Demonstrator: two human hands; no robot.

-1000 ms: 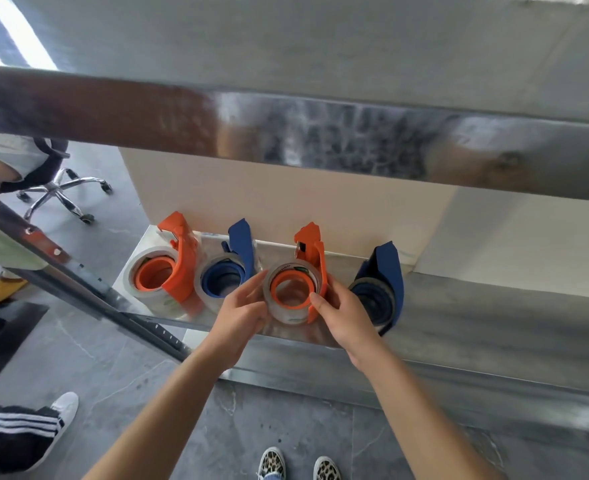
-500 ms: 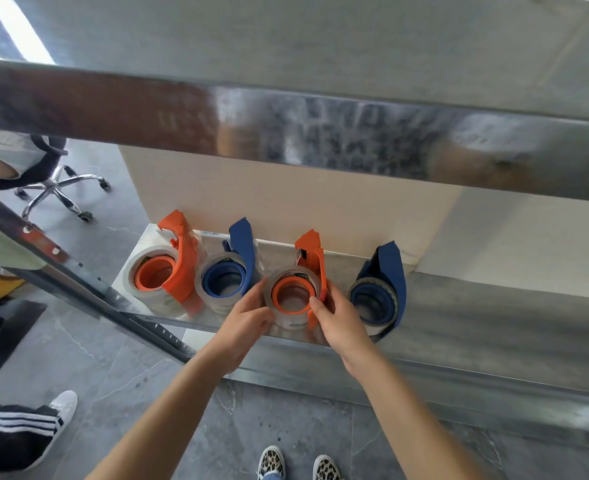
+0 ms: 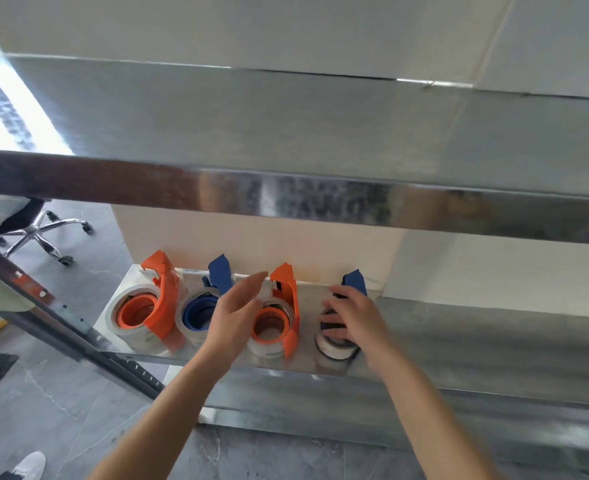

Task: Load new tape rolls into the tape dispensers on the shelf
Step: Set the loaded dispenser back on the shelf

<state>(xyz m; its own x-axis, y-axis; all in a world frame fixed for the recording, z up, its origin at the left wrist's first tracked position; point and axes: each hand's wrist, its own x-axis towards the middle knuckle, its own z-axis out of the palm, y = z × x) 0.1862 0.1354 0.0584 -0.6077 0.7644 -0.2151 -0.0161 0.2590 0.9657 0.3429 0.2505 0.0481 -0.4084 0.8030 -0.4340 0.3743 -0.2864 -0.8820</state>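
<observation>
Several tape dispensers stand in a row on the lower metal shelf (image 3: 459,327), each with a clear tape roll: an orange dispenser (image 3: 147,306) far left, a blue dispenser (image 3: 203,303) beside it, a second orange dispenser (image 3: 279,320) in the middle and a second blue dispenser (image 3: 346,341) on the right. My left hand (image 3: 232,317) hovers with straight fingers just left of the middle orange dispenser, touching nothing. My right hand (image 3: 351,317) lies over the right blue dispenser with fingers curling onto its top; the hand hides most of it.
An upper metal shelf edge (image 3: 286,199) crosses the view above the dispensers. A slanted shelf upright (image 3: 61,327) runs at the left. An office chair base (image 3: 40,233) and another person's white shoe (image 3: 29,464) are on the grey floor at left.
Both hands have let go of the middle orange dispenser, which now stands on the shelf. My left hand opened and drew aside; my right hand moved right onto the blue dispenser.
</observation>
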